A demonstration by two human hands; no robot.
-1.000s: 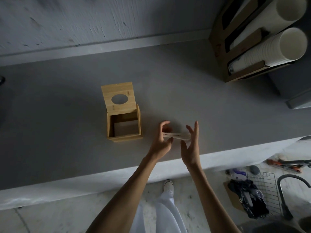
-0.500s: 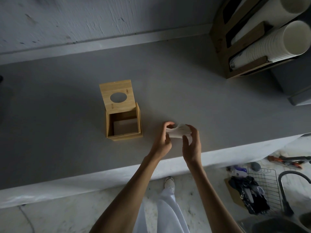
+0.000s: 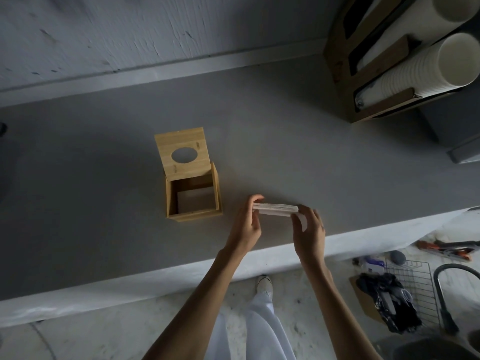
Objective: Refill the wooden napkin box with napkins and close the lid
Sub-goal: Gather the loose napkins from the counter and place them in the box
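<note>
A wooden napkin box [image 3: 215, 193] stands on the grey counter [image 3: 104, 203], left of my hands. Its lid [image 3: 181, 154], with an oval hole, is swung up and back, so the box is open; something pale lies at its bottom. A flat stack of white napkins [image 3: 275, 209] is held level just above the counter, right of the box. My left hand [image 3: 246, 224] pinches the stack's left end and my right hand [image 3: 309, 229] grips its right end.
A wooden cup dispenser [image 3: 363, 74] with stacks of white paper cups [image 3: 426, 66] stands at the back right of the counter. A wall runs behind. Below the counter edge at the right are a wire basket [image 3: 415, 287], a black bag and tools on the floor.
The napkins were pressed between both palms, then bunched between my fingertips; now they are squared into a flat, level stack held by its two ends. The box has not moved.
</note>
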